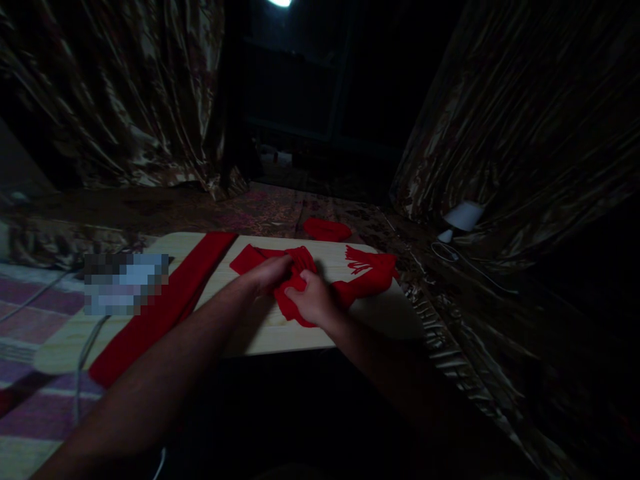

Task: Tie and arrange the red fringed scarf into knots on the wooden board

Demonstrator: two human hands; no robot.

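Both my hands are on a bunched red fringed scarf [295,303] at the middle of a pale wooden board [255,340]. My left hand [273,272] grips its upper part, fingers curled into the folds. My right hand [313,298] holds the cloth lower down, thumb pressed on top. One end of red cloth with a loose fringe [375,270] lies toward the board's right side; I cannot tell whether it all is one piece. A long folded red cloth [165,310] lies slantwise across the left of the board.
Past the board's far edge lies another red cloth [327,230]. A pixelated device [125,283] with a cable [83,360] rests at the left. A small white lamp [463,217] stands at the right. Patterned curtains [150,87] hang beside a dark window. The room is dim.
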